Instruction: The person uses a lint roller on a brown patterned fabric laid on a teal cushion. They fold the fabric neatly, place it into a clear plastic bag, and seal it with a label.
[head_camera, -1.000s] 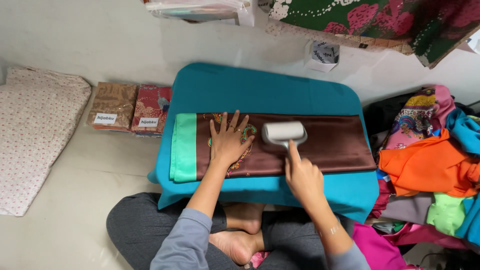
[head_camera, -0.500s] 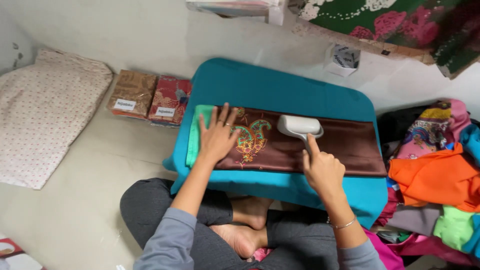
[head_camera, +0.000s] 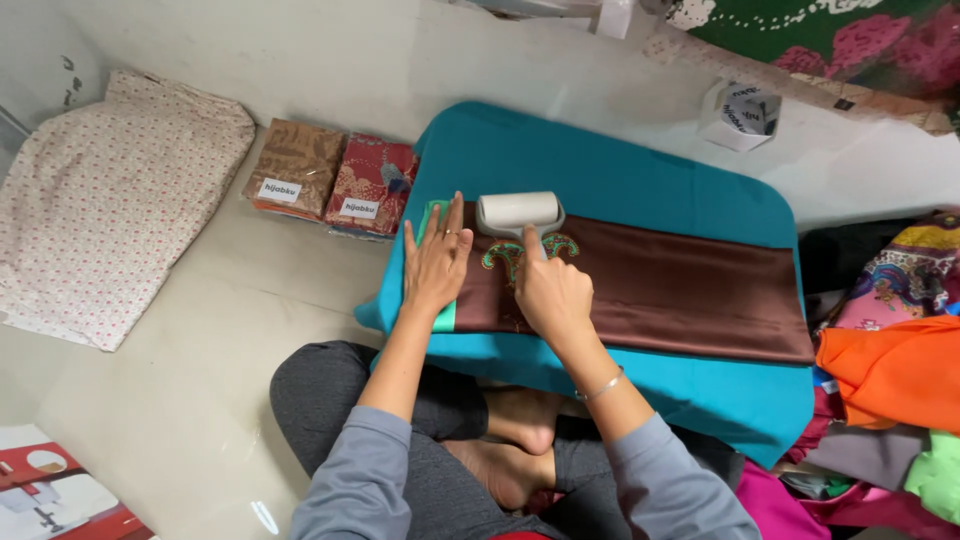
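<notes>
Teal table: one brown cloth, one lint roller, two hands.

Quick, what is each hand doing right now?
Left hand: open, flat on the brown embroidered cloth.
Right hand: closed, holding the white lint roller.

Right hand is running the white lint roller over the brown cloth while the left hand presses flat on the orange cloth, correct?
Not quite. In the head view the left hand lies flat on the brown cloth at its green edge, not on the orange cloth, which sits off to the side. The right hand does hold the white lint roller on the brown cloth.
</notes>
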